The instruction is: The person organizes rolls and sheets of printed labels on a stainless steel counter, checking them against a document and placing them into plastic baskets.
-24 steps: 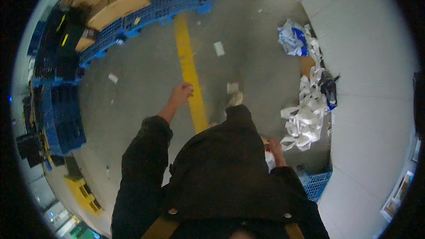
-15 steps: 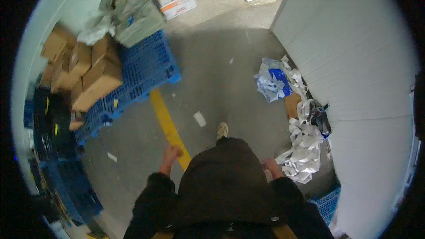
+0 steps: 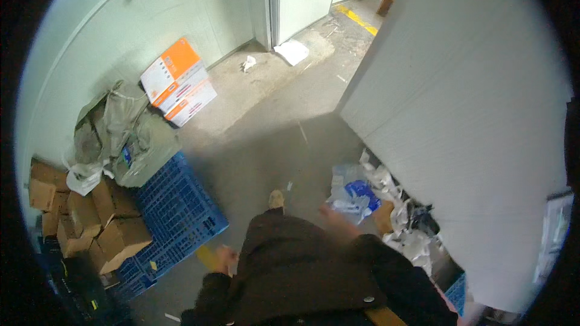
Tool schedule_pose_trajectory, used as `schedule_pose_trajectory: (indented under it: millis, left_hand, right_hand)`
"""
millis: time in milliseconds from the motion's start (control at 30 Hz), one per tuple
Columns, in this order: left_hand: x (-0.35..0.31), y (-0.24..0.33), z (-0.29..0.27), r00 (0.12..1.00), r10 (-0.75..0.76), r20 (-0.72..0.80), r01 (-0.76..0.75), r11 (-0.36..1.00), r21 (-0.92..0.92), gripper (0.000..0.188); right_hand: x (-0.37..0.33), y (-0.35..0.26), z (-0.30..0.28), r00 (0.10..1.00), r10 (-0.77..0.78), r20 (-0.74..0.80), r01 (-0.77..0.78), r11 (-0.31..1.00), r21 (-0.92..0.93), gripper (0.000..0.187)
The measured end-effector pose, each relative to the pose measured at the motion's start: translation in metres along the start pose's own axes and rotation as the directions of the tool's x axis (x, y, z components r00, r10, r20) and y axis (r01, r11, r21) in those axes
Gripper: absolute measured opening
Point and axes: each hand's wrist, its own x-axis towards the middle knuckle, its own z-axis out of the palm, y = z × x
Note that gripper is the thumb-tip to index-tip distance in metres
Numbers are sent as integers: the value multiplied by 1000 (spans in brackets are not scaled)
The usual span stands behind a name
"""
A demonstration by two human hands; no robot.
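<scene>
My left hand [image 3: 226,257] hangs low beside my dark clothing, its fingers curled in and nothing visible in them. Below it lies the grey floor with a yellow line [image 3: 207,256], and to its left stands a blue plastic pallet [image 3: 181,199]. My right hand [image 3: 339,222] is raised in front of my body, smeared by motion, so its finger shape is unclear. From above, it appears close to crumpled clear and blue plastic wrap [image 3: 357,196] on the floor. One light-coloured shoe [image 3: 276,199] shows ahead of my body.
Cardboard boxes [image 3: 124,241] and a greenish plastic-covered heap [image 3: 130,139] sit at the left. Orange-and-white boxes [image 3: 178,81] stand by the wall. White strip scraps [image 3: 411,247] line a large white panel [image 3: 465,115] on the right. A doorway [image 3: 353,24] lies beyond.
My view has shifted forward and up, bringing the doorway further into sight. My right hand has swung forward and inward; my left hand stays low at my side.
</scene>
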Motion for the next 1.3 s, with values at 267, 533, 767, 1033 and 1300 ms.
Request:
schedule_pose_trajectory:
  millis: [267, 533, 767, 1033, 1300]
  left_hand:
    - [115, 550, 227, 838, 441, 321, -447, 893, -61, 24]
    - [254, 633, 321, 880, 126, 459, -368, 790, 490, 18]
    - [204, 781, 412, 994, -72, 80, 54, 978, 203, 15]
    - [396, 963, 592, 910, -136, 393, -132, 802, 583, 26]
    - [363, 1204, 933, 783, 25, 621, -373, 819, 436, 26]
  right_hand:
    - [168, -75, -160, 999, 31, -20, -29, 993, 118, 53]
    - [447, -43, -328, 958, 216, 187, -243, 961, 134, 43]
    - [621, -30, -481, 965, 208, 161, -203, 978, -46, 39]
    - [748, -29, -652, 917, 397, 32, -382, 853, 356, 32]
    - [726, 51, -767, 732, 548, -405, -321, 802, 504, 29]
